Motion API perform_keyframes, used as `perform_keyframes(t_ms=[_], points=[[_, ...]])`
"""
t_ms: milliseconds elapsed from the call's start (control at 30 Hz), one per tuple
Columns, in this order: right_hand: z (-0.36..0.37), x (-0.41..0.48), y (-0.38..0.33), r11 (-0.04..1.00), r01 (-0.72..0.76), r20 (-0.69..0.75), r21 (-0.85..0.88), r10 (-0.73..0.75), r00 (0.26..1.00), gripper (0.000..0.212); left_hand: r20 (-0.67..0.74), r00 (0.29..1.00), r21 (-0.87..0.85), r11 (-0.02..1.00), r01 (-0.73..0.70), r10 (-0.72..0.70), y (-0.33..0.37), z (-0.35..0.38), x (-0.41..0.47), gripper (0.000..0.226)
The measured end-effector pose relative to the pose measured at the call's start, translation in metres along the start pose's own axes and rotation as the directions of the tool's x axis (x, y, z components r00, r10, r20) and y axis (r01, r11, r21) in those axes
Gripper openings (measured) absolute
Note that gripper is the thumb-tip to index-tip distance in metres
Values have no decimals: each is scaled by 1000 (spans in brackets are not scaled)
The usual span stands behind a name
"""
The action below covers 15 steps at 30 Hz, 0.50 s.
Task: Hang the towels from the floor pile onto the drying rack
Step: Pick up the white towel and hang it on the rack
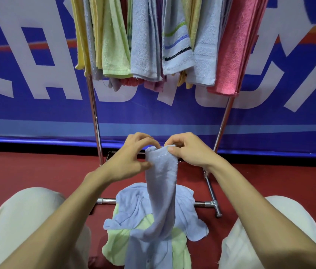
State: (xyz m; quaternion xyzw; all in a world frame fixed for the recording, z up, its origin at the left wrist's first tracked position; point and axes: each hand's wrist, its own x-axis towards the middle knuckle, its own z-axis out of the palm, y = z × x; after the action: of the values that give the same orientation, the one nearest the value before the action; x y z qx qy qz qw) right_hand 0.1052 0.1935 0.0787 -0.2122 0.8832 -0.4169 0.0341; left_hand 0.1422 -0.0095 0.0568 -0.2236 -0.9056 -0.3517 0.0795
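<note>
Low down, a pale blue towel (162,172) was held up by its top edge. One corner was pinched by the left hand (131,160) and the other by the right hand (190,150), with fingers and thumbs curled onto the cloth. Its lower end was trailed onto the floor pile (188,214) of blue and green towels, heaped against the base bar of the drying rack (93,105). Higher up, hung towels (143,45) were crowded along the rack.

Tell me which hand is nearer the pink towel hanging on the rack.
Right. The right hand is below the pink towel and a little to its left; the left hand sits farther left, beyond the blue towel both hands pinch.
</note>
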Motion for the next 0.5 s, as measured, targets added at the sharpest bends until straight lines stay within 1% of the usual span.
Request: perform_keyframes(t_ms=[67,133,400,500], points=[[1,0,0,1000,20,-6,-21,-20,1000,20,-49,999,-13,1000,8,-8,1,-2,2,39],[0,1,0,1000,16,-25,-27,-17,1000,23,-72,997,-18,1000,-5,4,1,-3,3,34],[-1,-1,1,999,37,-28,7,-37,999,25,-94,995,23,999,-37,39,-3,-5,3,23],[-3,-2,1,998,58,-24,15,-57,998,25,-48,999,77,997,-6,10,-7,-7,2,15]])
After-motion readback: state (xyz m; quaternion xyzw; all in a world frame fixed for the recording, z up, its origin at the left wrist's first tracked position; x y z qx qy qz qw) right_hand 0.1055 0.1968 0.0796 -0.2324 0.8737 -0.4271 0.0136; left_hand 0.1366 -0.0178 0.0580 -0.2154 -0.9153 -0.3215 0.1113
